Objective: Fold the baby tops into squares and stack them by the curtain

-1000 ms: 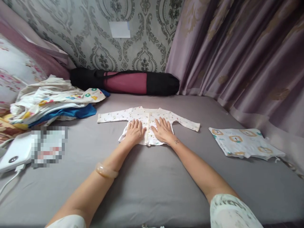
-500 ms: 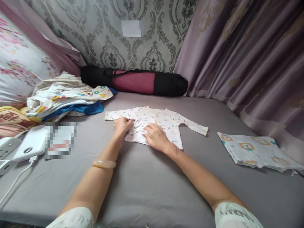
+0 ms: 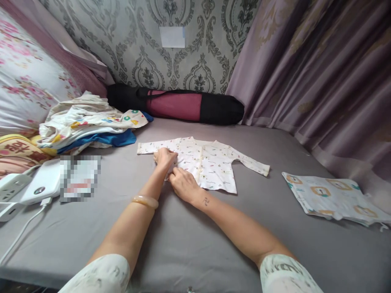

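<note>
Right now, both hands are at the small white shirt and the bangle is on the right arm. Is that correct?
Not quite: the bangle is on the left arm, as the head view shows. The left hand and right hand are both at the small white shirt.

Smooth, pale amber, stone-like ring bangle (image 3: 145,200) round left forearm (image 3: 125,236). Left hand (image 3: 165,157) beyond the bangle, back upward, fingers curled under. Right hand (image 3: 185,183) beyond and right of the bangle, knuckles bent, close beside the left; fingertips largely hidden. Right forearm (image 3: 241,226), right of the bangle, slants inward; dark inked mark (image 3: 206,201) near its wrist.
</note>
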### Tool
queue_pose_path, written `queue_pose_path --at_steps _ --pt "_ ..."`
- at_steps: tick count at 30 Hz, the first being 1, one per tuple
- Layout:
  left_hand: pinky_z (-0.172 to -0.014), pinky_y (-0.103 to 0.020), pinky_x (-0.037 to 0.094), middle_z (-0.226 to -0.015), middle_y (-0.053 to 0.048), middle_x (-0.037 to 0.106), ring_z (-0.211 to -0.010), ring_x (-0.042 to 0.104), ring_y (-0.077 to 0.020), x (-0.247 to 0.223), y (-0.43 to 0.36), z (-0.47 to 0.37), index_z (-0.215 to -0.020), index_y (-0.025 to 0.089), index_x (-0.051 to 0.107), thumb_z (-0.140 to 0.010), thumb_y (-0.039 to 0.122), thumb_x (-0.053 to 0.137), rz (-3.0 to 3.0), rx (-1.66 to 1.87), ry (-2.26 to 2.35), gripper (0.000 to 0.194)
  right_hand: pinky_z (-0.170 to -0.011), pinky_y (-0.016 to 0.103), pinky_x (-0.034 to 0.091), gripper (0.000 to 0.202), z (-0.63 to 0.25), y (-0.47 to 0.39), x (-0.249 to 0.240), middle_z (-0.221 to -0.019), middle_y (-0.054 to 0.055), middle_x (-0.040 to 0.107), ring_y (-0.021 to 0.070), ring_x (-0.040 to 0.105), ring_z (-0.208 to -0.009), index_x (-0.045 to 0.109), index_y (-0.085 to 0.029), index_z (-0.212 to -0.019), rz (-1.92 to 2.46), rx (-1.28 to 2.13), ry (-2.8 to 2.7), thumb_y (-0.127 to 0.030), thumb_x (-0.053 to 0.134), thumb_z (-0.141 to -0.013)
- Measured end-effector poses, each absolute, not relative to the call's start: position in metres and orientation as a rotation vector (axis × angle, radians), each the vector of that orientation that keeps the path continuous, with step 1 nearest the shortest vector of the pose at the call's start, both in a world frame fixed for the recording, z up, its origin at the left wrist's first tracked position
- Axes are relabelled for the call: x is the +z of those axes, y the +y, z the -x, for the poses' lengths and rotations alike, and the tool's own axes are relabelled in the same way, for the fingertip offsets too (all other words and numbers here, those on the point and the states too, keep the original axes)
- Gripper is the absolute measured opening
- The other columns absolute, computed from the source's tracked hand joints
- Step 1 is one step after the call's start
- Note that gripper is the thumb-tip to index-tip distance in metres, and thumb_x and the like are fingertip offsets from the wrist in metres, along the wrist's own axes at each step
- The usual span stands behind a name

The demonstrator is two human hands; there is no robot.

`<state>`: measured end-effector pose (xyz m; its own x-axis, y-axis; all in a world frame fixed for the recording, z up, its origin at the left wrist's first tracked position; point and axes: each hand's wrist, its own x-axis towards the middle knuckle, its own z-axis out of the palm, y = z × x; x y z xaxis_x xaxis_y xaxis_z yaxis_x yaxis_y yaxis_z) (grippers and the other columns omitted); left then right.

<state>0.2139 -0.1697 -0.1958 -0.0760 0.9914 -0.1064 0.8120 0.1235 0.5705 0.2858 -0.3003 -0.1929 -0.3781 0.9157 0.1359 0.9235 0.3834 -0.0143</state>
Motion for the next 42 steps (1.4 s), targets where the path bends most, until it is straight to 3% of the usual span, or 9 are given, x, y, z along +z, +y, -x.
queue_pose_path --at_steps 7,11,14,16,20,24,33,38,42 --pt "-0.098 -0.045 0.04 -0.113 -0.016 0.065 -0.117 0.05 -0.035 -0.201 -0.174 -0.21 -0.094 0.018 0.074 -0.084 0.032 0.053 -2.035 0.586 1.935 0.028 -0.079 0.031 0.048 0.023 -0.287 -0.305 -0.19 -0.101 0.009 0.062 0.0201 0.057 -0.094 0.064 -0.016 -0.098 1.652 -0.056 -2.507 -0.011 0.042 -0.095" --pt "-0.098 -0.049 0.041 -0.116 -0.019 0.06 -0.116 0.05 -0.0365 -0.198 -0.18 -0.208 -0.105 0.013 0.066 -0.085 0.026 0.051 -2.192 0.638 1.934 0.028 -0.08 0.03 0.046 0.023 -0.294 -0.308 -0.176 -0.101 0.007 0.065 0.0195 0.059 -0.092 0.067 -0.019 -0.093 1.623 0.157 -2.471 -0.026 0.046 -0.097" --pt "-0.101 -0.045 0.041 -0.123 -0.018 0.058 -0.118 0.05 -0.0312 -0.194 -0.186 -0.212 -0.118 0.012 0.059 -0.09 0.021 0.045 -2.487 0.799 1.604 0.033 -0.08 0.028 0.046 0.032 -0.318 -0.302 -0.165 -0.1 0.005 0.069 0.0182 0.062 -0.091 0.068 -0.021 -0.095 1.783 0.283 -2.236 -0.027 0.037 -0.1" --pt "-0.104 -0.041 0.04 -0.13 -0.016 0.057 -0.121 0.052 -0.0263 -0.196 -0.191 -0.219 -0.124 0.013 0.055 -0.094 0.021 0.037 -2.671 0.755 1.261 0.036 -0.09 0.03 0.043 0.037 -0.343 -0.295 -0.164 -0.112 0.009 0.068 0.02 0.06 -0.104 0.066 -0.019 -0.11 1.983 0.15 -1.957 -0.022 0.031 -0.1" --pt "-0.115 -0.046 0.027 -0.151 -0.018 0.041 -0.141 0.035 -0.0296 -0.211 -0.202 -0.235 -0.139 0.009 0.045 -0.1 0.036 0.03 -2.788 0.364 1.16 0.05 -0.116 0.044 0.018 0.052 -0.387 -0.287 -0.183 -0.155 0.016 0.035 0.0282 0.025 -0.144 0.041 -0.008 -0.146 2.301 0.019 -1.679 -0.033 0.031 -0.101" --pt "-0.119 -0.05 0.018 -0.158 -0.02 0.029 -0.147 0.022 -0.0339 -0.224 -0.207 -0.241 -0.149 0.007 0.034 -0.1 0.049 0.023 -2.798 0.116 1.305 0.065 -0.118 0.054 0.002 0.065 -0.398 -0.286 -0.204 -0.164 0.012 0.012 0.0308 0.004 -0.15 0.023 -0.014 -0.155 2.457 0.231 -1.674 -0.049 0.02 -0.101" --pt "-0.119 -0.052 0.017 -0.159 -0.018 0.027 -0.149 0.02 -0.0299 -0.211 -0.218 -0.243 -0.15 0.012 0.033 -0.101 0.048 0.021 -2.776 0.136 1.312 0.063 -0.116 0.057 0.001 0.069 -0.396 -0.286 -0.2 -0.164 0.012 0.01 0.0327 0.004 -0.15 0.022 -0.019 -0.156 2.49 0.35 -1.695 -0.057 0.017 -0.099" --pt "-0.12 -0.049 0.014 -0.16 -0.012 0.026 -0.15 0.018 -0.0258 -0.205 -0.241 -0.255 -0.151 0.019 0.034 -0.1 0.049 0.025 -2.795 0.237 1.09 0.06 -0.117 0.052 0.008 0.058 -0.417 -0.263 -0.187 -0.156 0.014 0.034 0.028 0.025 -0.145 0.042 -0.015 -0.146 2.424 0.317 -1.693 -0.042 0.017 -0.101" --pt "-0.119 -0.052 0.017 -0.16 -0.013 0.026 -0.149 0.018 -0.0297 -0.21 -0.247 -0.258 -0.149 0.02 0.036 -0.099 0.053 0.027 -2.79 0.145 0.992 0.062 -0.12 0.044 0.004 0.062 -0.43 -0.234 -0.194 -0.162 0.014 0.019 0.0251 0.01 -0.15 0.026 -0.004 -0.153 2.465 0.246 -1.659 -0.038 0.02 -0.101"
